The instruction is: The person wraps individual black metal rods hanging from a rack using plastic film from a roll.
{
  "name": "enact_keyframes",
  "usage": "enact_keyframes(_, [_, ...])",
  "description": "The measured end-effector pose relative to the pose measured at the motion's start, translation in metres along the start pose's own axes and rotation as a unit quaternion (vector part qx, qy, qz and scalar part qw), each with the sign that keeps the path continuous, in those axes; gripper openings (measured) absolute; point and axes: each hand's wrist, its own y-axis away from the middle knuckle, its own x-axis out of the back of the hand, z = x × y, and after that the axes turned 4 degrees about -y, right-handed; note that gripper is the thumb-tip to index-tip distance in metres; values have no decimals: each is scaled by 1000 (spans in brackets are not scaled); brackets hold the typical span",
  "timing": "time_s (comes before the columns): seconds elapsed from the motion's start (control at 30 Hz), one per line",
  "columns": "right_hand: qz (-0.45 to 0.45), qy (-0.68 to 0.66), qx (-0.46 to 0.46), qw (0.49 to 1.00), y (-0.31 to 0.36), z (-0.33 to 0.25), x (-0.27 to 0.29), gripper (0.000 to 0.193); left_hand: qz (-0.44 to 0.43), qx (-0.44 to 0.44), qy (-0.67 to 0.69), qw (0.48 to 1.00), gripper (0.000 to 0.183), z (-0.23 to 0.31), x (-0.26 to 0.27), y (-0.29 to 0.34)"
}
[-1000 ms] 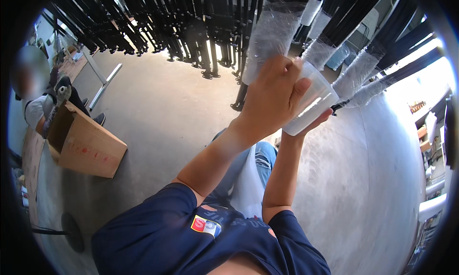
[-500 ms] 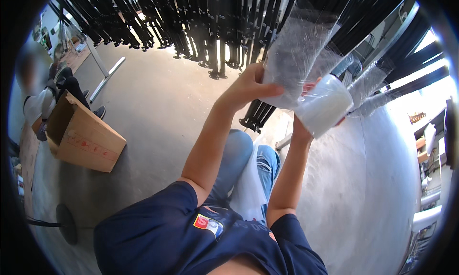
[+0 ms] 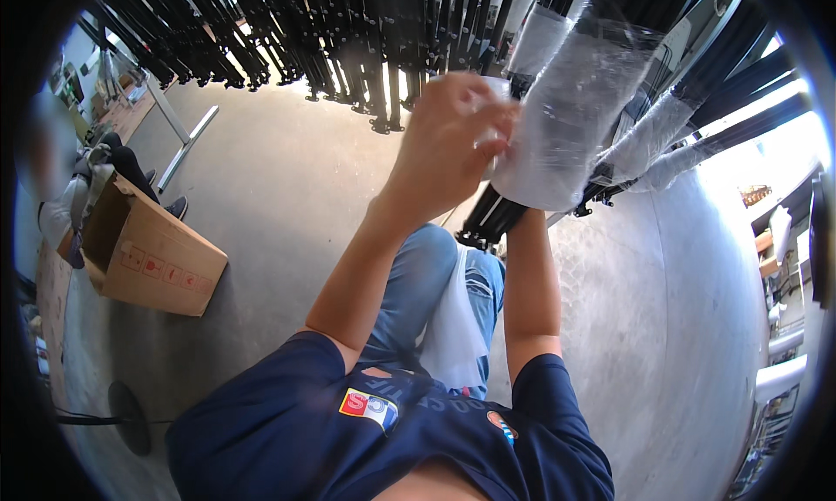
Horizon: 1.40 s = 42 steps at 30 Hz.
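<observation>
The left hand [image 3: 448,148] curled its fingers [image 3: 488,122] round the clear wrap [image 3: 570,122] sheathing a black rod bundle [image 3: 496,218], apparently steadying it. The right hand was hidden behind the wrap, its grip impossible to tell. Left of the bundle, more rods [image 3: 348,39] hung; far left sat a box [image 3: 144,248].

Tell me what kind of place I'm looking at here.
Probably a workshop or warehouse: a bare concrete floor, rows of black stands hanging overhead, some ends in clear plastic wrap, and an open cardboard box on the floor.
</observation>
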Motion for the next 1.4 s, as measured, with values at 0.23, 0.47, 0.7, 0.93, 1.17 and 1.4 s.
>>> enact_keyframes(0.23, [14, -111, -29, 993, -1, -30, -54, 39, 64, 66, -225, 970, 73, -19, 16, 10])
enact_keyframes(0.47, [14, -207, -83, 975, 0, 1, -40, 52, -373, 20, -63, 926, 89, -36, 61, -43])
enact_keyframes(0.7, [-123, -255, -108, 953, 3, -34, -58, 56, -222, 230, 388, 864, 83, -128, 29, 55])
enact_keyframes(0.93, [-137, -8, -9, 990, 5, -35, -41, 62, -41, 261, 623, 736, 77, -89, 8, 83])
enact_keyframes(1.17, [-12, -316, 21, 949, 71, -55, -25, 77, -58, 203, 474, 855, 96, -43, 38, 109])
enact_keyframes(1.4, [143, -33, 110, 983, 153, -113, -87, 90, -32, 47, 152, 987, 86, 9, 31, 113])
